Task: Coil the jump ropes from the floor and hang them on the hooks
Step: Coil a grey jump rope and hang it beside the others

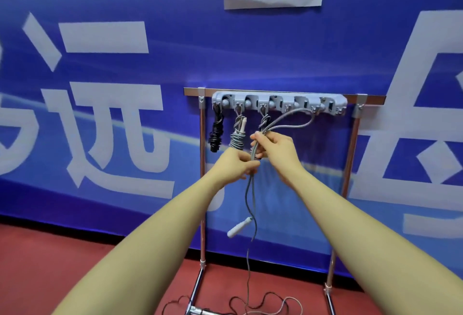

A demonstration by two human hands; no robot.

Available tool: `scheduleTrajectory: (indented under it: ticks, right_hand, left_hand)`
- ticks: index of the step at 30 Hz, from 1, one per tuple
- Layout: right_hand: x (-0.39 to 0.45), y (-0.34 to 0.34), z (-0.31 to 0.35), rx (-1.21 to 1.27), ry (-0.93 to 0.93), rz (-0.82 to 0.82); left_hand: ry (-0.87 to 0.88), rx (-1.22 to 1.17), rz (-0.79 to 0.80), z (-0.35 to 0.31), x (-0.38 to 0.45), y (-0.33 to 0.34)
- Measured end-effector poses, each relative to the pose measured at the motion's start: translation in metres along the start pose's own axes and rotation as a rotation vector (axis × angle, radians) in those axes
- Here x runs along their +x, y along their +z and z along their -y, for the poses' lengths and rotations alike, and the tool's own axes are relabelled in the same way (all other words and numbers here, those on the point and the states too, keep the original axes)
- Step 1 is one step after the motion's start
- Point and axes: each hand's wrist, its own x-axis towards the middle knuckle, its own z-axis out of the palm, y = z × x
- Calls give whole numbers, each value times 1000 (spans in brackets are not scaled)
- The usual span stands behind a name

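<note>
Going left to right along the hook rail (279, 100), two ropes look finished: a black coiled rope (216, 132) hangs from the first hook and a grey coiled rope (237, 137) from the second. The third, the grey rope (253, 189) I am working on, is caught on the third hook, with a loose loop swinging right toward the fourth. My left hand (238, 164) pinches its strands just below the hook; my right hand (275, 149), just beside and slightly higher, grips the same bundle with curled fingers (258, 137). Below my hands the cord drops, a white handle (239, 227) dangling, and the rest lies uncoiled on the red floor (75, 264). So I judge this wrap is only begun, and a thin dark cord down there may be another rope waiting.
</note>
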Motion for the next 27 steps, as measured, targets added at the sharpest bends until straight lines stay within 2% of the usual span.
scheduleTrajectory:
  ticks: [3, 8, 10, 16, 19, 22, 25, 27]
  right_hand:
    - [-3, -9, 0, -33, 41, -4]
    - [-21, -19, -26, -238, 42, 128]
    - [-26, -17, -36, -280, 58, 197]
    - [-20, -3, -34, -430, -11, 213]
    - [-17, -3, -27, -408, -28, 246]
    - [-13, -7, -30, -333, 8, 135]
    - [-8, -10, -28, -252, 19, -22]
    - [-5, -10, -21, -236, -6, -71]
  left_hand:
    - [2, -10, -120, -4, 7, -3]
    - [-2, 4, -330, -14, 21, -4]
    - [28, 28, -367, -22, 23, -4]
    - [91, 86, -420, -34, 30, -11]
    - [65, 112, -429, -29, 28, -19]
    - [39, -17, -374, -22, 24, -23]
    - [26, 61, -357, -16, 22, -18]
    - [16, 98, -359, -12, 22, -15]
